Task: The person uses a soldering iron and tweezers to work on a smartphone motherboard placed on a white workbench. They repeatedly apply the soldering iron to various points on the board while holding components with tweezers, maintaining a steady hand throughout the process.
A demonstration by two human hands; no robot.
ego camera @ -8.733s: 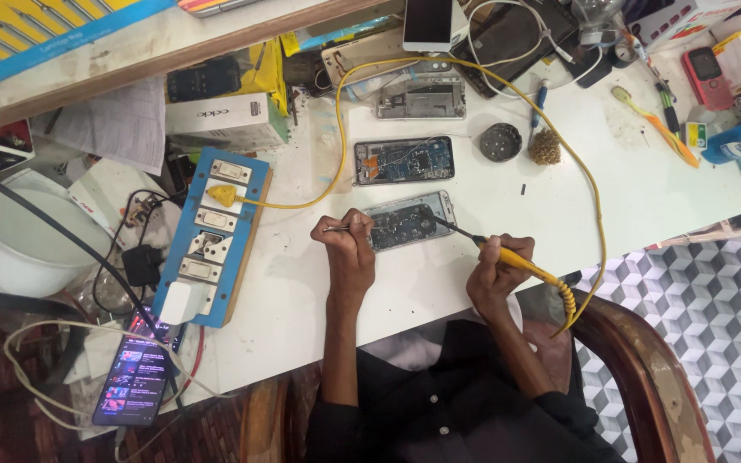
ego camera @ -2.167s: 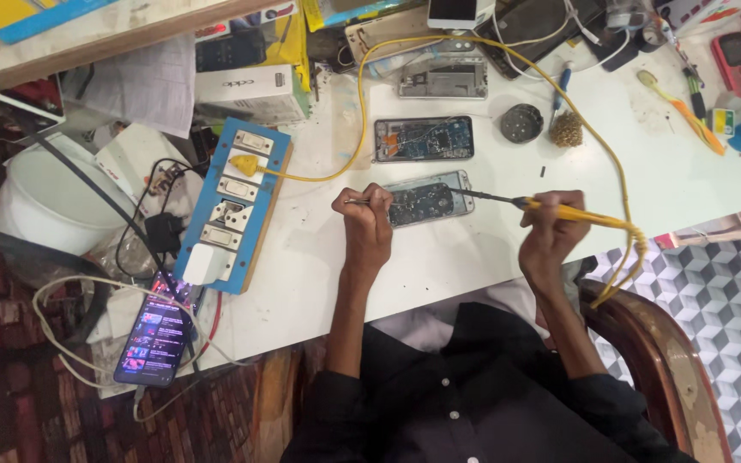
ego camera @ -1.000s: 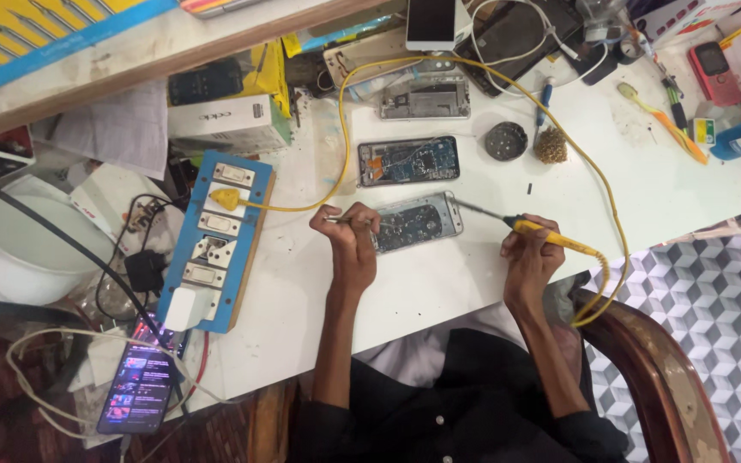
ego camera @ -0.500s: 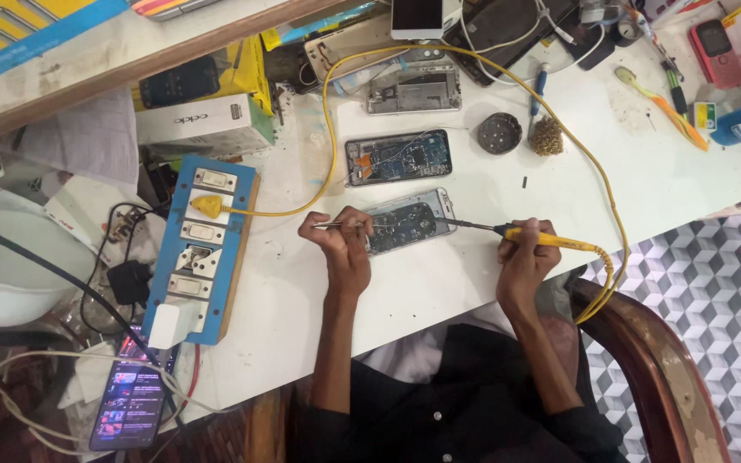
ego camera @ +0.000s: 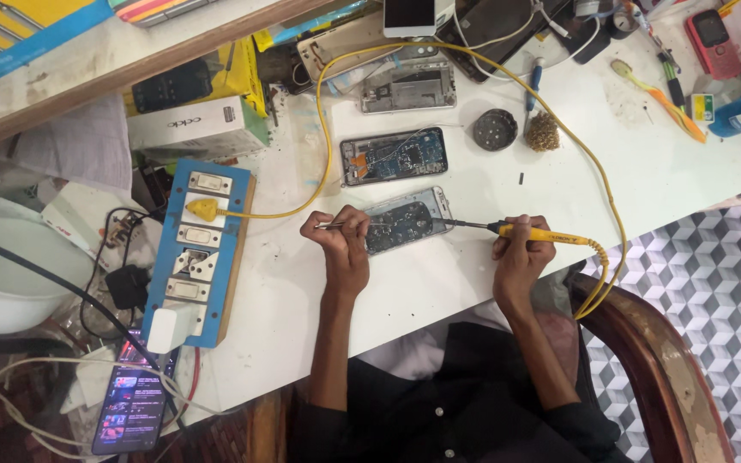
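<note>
Little has shifted: right hand (ego camera: 521,257) still grips soldering iron (ego camera: 535,233), left hand (ego camera: 342,238) pinches tweezers (ego camera: 329,226) over fragile opened phone (ego camera: 406,220) near tabletop's front edge; hold its rim.

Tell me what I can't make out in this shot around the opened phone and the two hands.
Head view, the only one:
- Soldering iron tip contact on the opened phone: too small to tell.
- Thin tool in the left hand: mostly hidden by the fingers; its kind is unclear.
- Right hand covers part of the iron's handle.
- Yellow cable: its far end is lost in clutter by the top edge.
</note>
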